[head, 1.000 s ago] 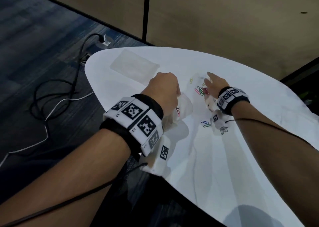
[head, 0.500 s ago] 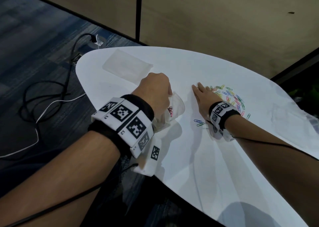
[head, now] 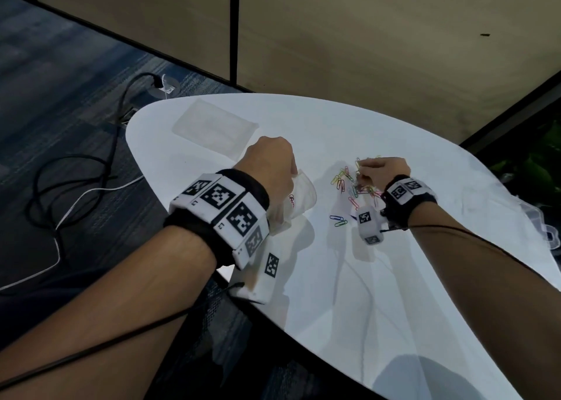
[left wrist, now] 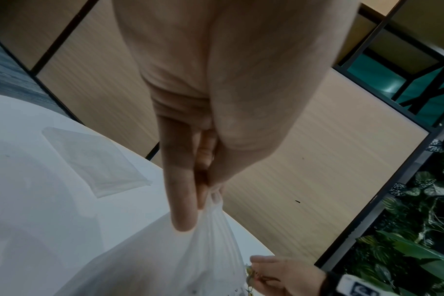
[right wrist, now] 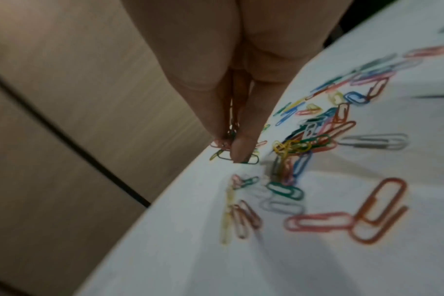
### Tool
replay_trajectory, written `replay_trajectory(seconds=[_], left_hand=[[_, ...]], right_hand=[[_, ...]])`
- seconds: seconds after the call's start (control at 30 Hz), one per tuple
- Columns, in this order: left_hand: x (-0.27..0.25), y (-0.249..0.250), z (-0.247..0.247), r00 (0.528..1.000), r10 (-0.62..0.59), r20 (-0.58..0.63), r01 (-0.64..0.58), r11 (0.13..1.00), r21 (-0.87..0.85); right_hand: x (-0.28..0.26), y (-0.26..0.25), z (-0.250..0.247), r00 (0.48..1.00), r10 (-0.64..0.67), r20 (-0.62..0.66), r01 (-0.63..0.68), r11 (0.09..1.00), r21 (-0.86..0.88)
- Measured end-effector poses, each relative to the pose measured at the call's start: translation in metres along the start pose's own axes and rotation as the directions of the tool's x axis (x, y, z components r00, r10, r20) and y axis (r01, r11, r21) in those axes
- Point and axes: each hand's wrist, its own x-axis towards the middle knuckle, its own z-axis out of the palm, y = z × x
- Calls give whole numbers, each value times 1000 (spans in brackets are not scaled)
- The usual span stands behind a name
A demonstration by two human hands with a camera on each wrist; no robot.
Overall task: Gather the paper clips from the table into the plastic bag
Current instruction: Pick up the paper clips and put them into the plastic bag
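Observation:
Several coloured paper clips [head: 346, 184] lie in a loose pile on the white table [head: 379, 278]; two more clips [head: 338, 220] sit nearer me. My left hand [head: 273, 168] pinches the rim of a thin clear plastic bag [head: 299, 200] and holds it up just left of the pile. The left wrist view shows thumb and fingers [left wrist: 183, 200] closed on the bag [left wrist: 165, 260]. My right hand [head: 368, 167] is curled over the pile's far side. In the right wrist view its fingertips [right wrist: 238, 148] pinch a few paper clips [right wrist: 229, 132] above the scattered paper clips [right wrist: 304, 144].
A flat clear plastic sheet or bag [head: 214, 129] lies at the table's far left end. A clear plastic container [head: 543, 223] sits at the right edge. Cables [head: 76, 181] trail on the carpet left of the table. A wall panel stands behind.
My right hand lay flat on the table left of the pile; now it is curled over the clips and pinching some. My left hand still holds the bag.

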Motion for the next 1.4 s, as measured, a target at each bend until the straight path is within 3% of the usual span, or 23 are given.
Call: replay_trajectory(seconds=[0.03,0.1,0.17,0.33,0.47,0.63,0.73,0.8,0.93,1.03,1.17,1.23,1.27,1.3,1.33,1.4], left_hand=[[1,2,1,1000,-5,5,5,1000,-7],[3,6,3,1000,-9,20,9,1000,-13],[5,13,6,1000,-11,30,11,1000,-7],[9,30,23,1000,-21,2,21,1000,-13],[10,44,34,999,-25,-37,23,998,-61],[7,57,43,999,11,-44,-13,999,-46],[7,59,46,999,11,-32,-12,999,-35],[8,56,47,1000,13,-12,-13,998,-57],[11,47,44,1000,-1,-27,-2,995,-98],[13,41,38,999,-7,-54,1,993,-117],[14,32,30,997,-19,-80,11,994,-108],[14,25,27,995,-36,-89,26,994,-108],[13,22,25,995,-42,-87,33,994,-107],[13,18,23,995,-43,-85,34,994,-105],[13,16,22,996,-40,-86,31,995,-100],[12,13,20,996,-31,-86,24,996,-85]], right_hand=[[-6,-3,-7,998,53,43,-59,985,163],[-29,-15,-18,985,68,157,-136,868,477],[-58,-30,-26,960,30,279,-211,733,647],[-124,-49,-27,874,-30,485,-373,597,710],[-154,-42,-5,887,-43,459,-335,625,705],[-161,-40,9,930,-30,367,-178,837,518],[-164,-45,8,955,-131,268,65,968,243],[-161,-46,4,949,-239,206,249,968,-26],[-153,-48,3,907,-361,215,397,904,-156],[-151,-55,1,866,-373,331,430,895,-115],[-137,-65,-16,772,-458,441,393,889,234],[-112,-60,-20,814,-474,336,399,876,269],[-96,-54,-19,835,-479,269,453,878,157],[-78,-46,-17,827,-503,250,530,847,-50],[-65,-38,-12,801,-505,321,592,746,-305],[-49,-15,4,737,-375,563,675,367,-640]])
